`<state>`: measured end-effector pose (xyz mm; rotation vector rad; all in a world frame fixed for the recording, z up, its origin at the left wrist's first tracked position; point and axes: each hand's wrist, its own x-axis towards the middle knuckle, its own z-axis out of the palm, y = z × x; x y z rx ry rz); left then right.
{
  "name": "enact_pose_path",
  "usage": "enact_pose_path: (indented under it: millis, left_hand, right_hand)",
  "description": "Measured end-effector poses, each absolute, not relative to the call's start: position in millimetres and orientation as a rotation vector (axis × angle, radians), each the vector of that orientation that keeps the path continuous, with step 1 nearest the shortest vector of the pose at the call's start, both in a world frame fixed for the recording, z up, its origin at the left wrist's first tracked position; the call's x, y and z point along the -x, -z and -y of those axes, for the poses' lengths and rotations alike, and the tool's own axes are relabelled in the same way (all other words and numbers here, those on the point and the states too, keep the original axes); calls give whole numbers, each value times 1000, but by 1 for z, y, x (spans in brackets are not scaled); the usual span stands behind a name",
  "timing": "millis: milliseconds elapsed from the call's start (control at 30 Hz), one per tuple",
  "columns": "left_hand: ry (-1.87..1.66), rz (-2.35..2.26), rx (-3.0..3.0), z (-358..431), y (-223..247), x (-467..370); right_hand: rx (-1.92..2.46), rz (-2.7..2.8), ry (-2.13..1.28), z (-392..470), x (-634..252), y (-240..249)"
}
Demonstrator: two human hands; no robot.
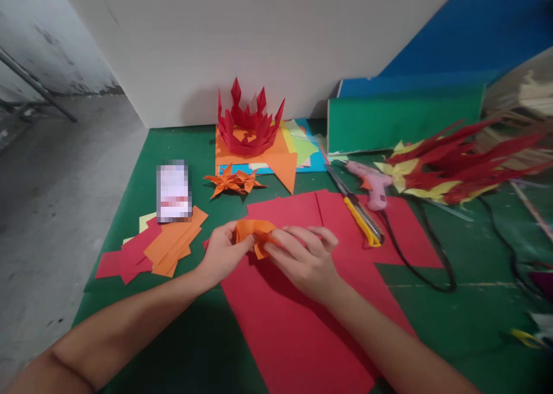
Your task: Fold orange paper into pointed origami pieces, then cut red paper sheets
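A piece of orange paper (254,229), partly bent or folded, is held between my two hands above the red paper sheets (298,325). My left hand (225,251) pinches its left side with thumb and fingers. On the other side, my right hand (305,258) grips the right edge, its fingertips partly hiding the paper. Just beyond lie orange folded paper flowers (235,181). Behind them a red folded-paper crown (250,126) stands on a stack of coloured paper (285,146).
Orange paper strips (175,241) and a blurred-out phone (174,191) lie at left. To the right are a yellow utility knife (363,221), a pink glue gun (371,184) with a black cord, and red-and-yellow paper pieces (458,166). A green board (406,120) stands behind.
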<state>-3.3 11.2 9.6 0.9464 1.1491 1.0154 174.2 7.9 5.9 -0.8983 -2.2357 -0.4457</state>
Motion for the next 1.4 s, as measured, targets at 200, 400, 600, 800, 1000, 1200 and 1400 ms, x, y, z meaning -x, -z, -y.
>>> enact_pose_path:
  millis: [200, 400, 600, 800, 1000, 1200, 1400]
  left_hand:
    - [-1018, -1187, -915, -12, -7, 4]
    - [-1061, -1317, -967, -11, -7, 4]
    - [-1091, -1270, -1009, -12, -5, 5]
    - [-1050, -1274, -1080, -11, -7, 4]
    - [-1025, -1228, -1091, -10, -13, 2]
    - [-1033, -1072, -1036, -7, -4, 4]
    - [-1070, -1074, -1147, -7, -3, 5]
  right_hand:
    - [892, 2233, 410, -10, -177, -8]
    - [1111, 2054, -278, -16, -183, -7]
    - [1204, 2054, -768, -22, -180, -3]
    - [1192, 1950, -884, -21, -175, 2]
    - [1158, 1902, -948, -20, -174, 3]
    - [1189, 1928, -927, -23, -176, 3]
    - [1158, 2038, -848, -24, -178, 1]
